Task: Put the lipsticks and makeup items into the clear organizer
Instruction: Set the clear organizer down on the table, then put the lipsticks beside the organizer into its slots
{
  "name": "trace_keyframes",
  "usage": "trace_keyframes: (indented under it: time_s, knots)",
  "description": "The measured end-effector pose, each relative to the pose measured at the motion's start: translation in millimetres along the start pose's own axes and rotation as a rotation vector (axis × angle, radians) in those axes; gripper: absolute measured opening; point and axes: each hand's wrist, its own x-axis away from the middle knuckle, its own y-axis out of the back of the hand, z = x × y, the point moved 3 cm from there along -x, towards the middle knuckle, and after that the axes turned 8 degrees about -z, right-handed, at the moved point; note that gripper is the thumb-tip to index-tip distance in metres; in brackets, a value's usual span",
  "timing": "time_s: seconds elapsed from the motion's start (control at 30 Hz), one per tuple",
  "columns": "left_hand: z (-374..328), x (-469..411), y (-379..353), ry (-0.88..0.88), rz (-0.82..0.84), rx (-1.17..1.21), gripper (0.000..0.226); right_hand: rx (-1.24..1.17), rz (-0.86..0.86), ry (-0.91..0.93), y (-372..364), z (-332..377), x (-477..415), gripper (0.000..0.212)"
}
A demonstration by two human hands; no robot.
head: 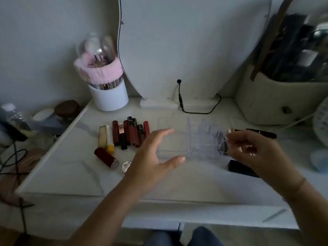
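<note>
The clear organizer (177, 139) stands in the middle of the white table, with a dark lipstick (224, 146) upright at its right end. My left hand (154, 157) hovers open at the organizer's left front corner, fingers spread. My right hand (252, 150) is at the organizer's right end, fingers loosely curled and apart, nothing visible in it. A row of red and black lipsticks (130, 134) lies left of the organizer, beside a yellow-capped tube (110, 139). One dark red lipstick (106, 158) and a small silver piece (126, 166) lie nearer me.
A long black makeup item (260, 133) lies behind my right hand and a black box (241, 168) lies under it. At the back stand a white brush cup (109, 98), a mirror (177, 50) with a black cable (195, 111), and a cream bag (275, 100). Bottles crowd the left shelf.
</note>
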Motion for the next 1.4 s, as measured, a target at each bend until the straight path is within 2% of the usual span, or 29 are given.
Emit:
trace_keyframes:
  time_s: [0.2, 0.43, 0.5, 0.57, 0.73, 0.83, 1.03, 1.23, 1.4]
  knots:
    - [-8.5, 12.5, -26.9, -0.045, 0.017, -0.060, 0.053, 0.232, -0.003, 0.034, 3.9, -16.4, 27.7, 0.029]
    - [-8.8, -2.0, -42.9, -0.136, -0.076, -0.189, 0.039, 0.499, -0.013, 0.139, -6.3, -18.6, 26.2, 0.030]
    - [-6.3, -4.2, -44.5, -0.133, -0.090, -0.211, 0.035, 0.427, 0.004, 0.114, -3.6, -16.6, 23.8, 0.029]
    - [-4.0, -4.9, -44.6, -0.138, -0.114, -0.222, 0.030, 0.254, -0.008, 0.103, 3.4, -9.0, 18.6, 0.027]
    - [-3.5, -5.8, -44.1, -0.179, -0.173, -0.237, 0.017, -0.166, -0.093, 0.069, 14.6, 24.5, -14.3, 0.025]
    - [-3.1, -5.0, -43.3, -0.184, -0.190, -0.216, 0.013, -0.306, -0.136, 0.080, 9.4, 44.9, -43.4, 0.024]
    - [-1.5, -5.4, -42.6, -0.152, -0.176, -0.176, 0.012, -0.331, -0.211, 0.117, -11.1, 60.8, -91.5, 0.024]
    - [-0.7, -6.3, -41.9, -0.105, -0.171, -0.158, 0.013, -0.264, -0.165, 0.093, -32.0, 48.8, -101.5, 0.024]
    - [-0.5, -7.0, -41.5, -0.113, -0.179, -0.183, 0.012, -0.236, -0.050, 0.090, -47.7, 41.1, -98.2, 0.028]
